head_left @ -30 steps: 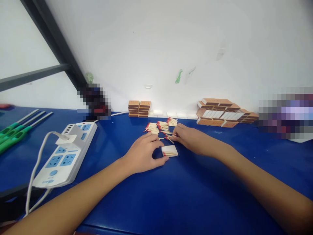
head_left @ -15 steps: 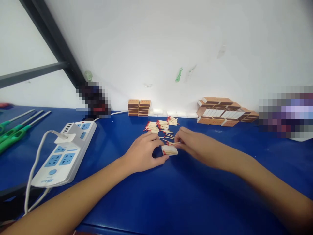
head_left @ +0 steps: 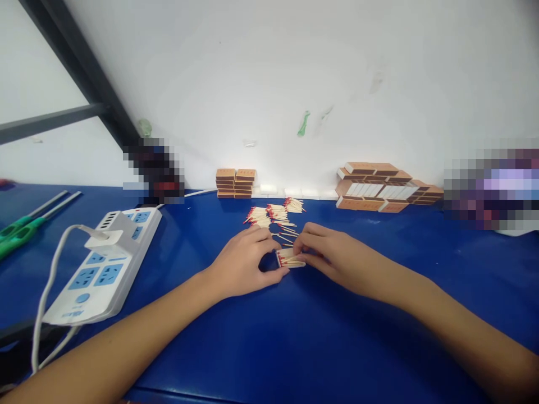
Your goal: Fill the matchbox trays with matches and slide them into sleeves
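Note:
A small white matchbox tray (head_left: pixel 298 265) lies on the blue table with red-tipped matches (head_left: pixel 287 260) in it. My left hand (head_left: pixel 242 262) is curled around the tray's left end, its thumb at the near side and its fingers at the far side. My right hand (head_left: pixel 326 247) is at the tray's right end, with thumb and forefinger pinched on matches over the tray; how many it grips I cannot make out. Just beyond the hands lie heaps of loose matches (head_left: pixel 277 213), and a few single ones are scattered nearer the tray.
Along the wall stand a stack of matchboxes (head_left: pixel 236 184), a row of white trays (head_left: pixel 292 193) and a larger matchbox pile (head_left: pixel 370 203). To the left are a white power strip (head_left: pixel 138 247) with a plugged-in charger and cable, and green long-necked lighters (head_left: pixel 25 233).
My right hand has moved slightly left and down, bringing the matches from above the tray into it. More matches now show inside. My left hand keeps its hold.

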### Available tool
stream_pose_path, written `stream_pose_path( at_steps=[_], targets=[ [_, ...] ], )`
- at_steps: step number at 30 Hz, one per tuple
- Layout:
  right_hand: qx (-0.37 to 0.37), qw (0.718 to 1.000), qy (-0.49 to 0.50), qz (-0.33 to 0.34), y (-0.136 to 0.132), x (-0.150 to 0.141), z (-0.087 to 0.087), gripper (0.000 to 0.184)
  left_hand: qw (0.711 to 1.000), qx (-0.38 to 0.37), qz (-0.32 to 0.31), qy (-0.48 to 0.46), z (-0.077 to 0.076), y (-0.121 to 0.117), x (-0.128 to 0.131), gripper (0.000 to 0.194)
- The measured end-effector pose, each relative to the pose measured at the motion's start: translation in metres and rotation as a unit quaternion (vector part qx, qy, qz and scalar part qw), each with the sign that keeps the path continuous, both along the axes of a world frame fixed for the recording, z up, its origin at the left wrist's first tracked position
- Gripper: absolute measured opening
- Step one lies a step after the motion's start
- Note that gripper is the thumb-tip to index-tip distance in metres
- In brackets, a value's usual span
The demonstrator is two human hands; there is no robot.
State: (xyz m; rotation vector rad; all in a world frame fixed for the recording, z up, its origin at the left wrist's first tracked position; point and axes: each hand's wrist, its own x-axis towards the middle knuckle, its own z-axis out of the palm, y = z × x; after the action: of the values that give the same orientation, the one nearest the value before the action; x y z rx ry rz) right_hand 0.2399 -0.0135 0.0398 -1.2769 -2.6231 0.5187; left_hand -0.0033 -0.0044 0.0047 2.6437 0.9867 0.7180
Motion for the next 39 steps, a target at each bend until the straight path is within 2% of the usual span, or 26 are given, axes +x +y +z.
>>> stream_pose_path(
  at_steps=[10,14,20,24,28,32,35,37,39],
  targets=[
    [-0.035,0.999,0.033,0.018,0.002,0.001,-0.007,0.027,1.000,0.005,-0.009,0.008,-0.002,0.000,0.002,0.027],
    [-0.030,0.997,0.059,0.026,0.003,0.001,-0.014,0.024,1.000,-0.006,-0.010,0.008,-0.001,-0.002,0.002,0.027],
    [0.042,0.991,0.112,-0.059,0.018,0.004,-0.030,0.011,1.000,-0.014,-0.016,0.016,0.000,-0.002,0.002,0.026],
    [0.030,0.994,0.089,-0.057,0.025,0.008,-0.038,0.012,1.000,-0.009,-0.020,0.021,0.000,-0.001,0.001,0.028],
    [0.028,0.996,0.052,-0.059,0.023,0.012,-0.035,0.015,1.000,-0.003,-0.011,0.027,0.000,0.000,0.001,0.028],
    [0.045,0.994,0.073,-0.064,0.011,0.010,-0.020,0.018,1.000,0.001,0.001,0.026,0.000,-0.001,0.001,0.028],
    [0.022,0.996,0.075,-0.037,0.004,0.004,-0.013,0.019,1.000,-0.001,0.006,0.021,0.000,-0.001,0.002,0.027],
    [0.019,0.995,0.087,-0.037,0.006,0.001,-0.014,0.020,1.000,-0.001,0.007,0.019,0.000,-0.002,0.002,0.026],
    [0.041,0.990,0.116,-0.066,0.014,0.000,-0.020,0.019,1.000,0.001,0.001,0.019,0.000,-0.002,0.002,0.026]
  ],
)
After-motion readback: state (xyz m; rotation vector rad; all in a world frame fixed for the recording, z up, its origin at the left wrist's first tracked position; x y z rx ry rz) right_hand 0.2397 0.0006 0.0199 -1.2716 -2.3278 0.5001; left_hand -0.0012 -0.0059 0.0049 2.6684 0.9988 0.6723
